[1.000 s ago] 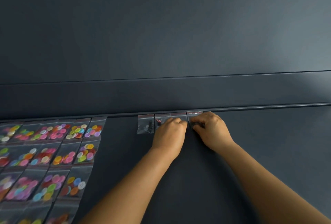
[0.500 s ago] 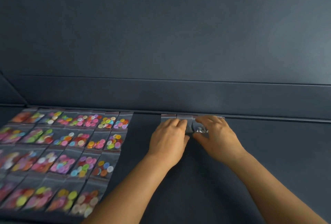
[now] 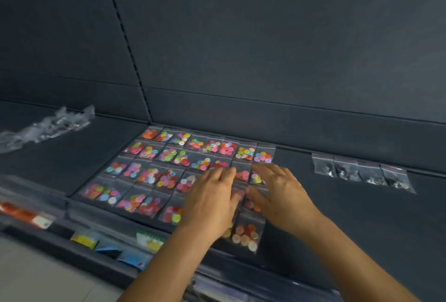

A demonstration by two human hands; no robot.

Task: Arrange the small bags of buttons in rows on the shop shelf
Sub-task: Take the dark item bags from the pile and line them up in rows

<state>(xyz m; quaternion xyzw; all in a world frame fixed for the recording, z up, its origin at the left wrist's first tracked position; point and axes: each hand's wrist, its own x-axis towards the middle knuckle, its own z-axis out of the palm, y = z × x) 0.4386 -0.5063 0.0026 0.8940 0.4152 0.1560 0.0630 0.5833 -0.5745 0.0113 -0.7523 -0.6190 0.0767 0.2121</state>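
Broadly, by size:
Shelf [image 3: 337,224]: dark, flat and wide, filling the lower half of the frame; its bare stretch at lower right is where further rows can go.
Grid of coloured-button bags [image 3: 169,168]: centre of the frame, small clear bags laid edge to edge in rows, from the back ledge toward the front lip. The right-hand columns are partly hidden under the hands.
Loose clear plastic [image 3: 48,127]: a crumpled heap at middle left, well apart from the grid.
Row of dark-button bags [image 3: 359,171]: four bags side by side at centre right, against the back ledge, apart from the grid.
Left hand [image 3: 210,202]: flat on the grid's right side, fingers nearly straight and close together, pressing on bags rather than gripping — it has hold of nothing.
Right hand [image 3: 282,195]: just beside the left, fingers spread and extended over the outermost column, thumb reaching inward; it grips nothing that I can see.
Nearest bag [image 3: 246,234]: at the grid's front right corner, red and pale buttons, sitting slightly askew.
Step in hand: likely squaring up the right-hand columns.
Doing it well: keep the palms light and slide bags by their edges — pressure on the buttons would drag neighbours. Align each bag's top seal with its row, then nudge the front corner bag square.
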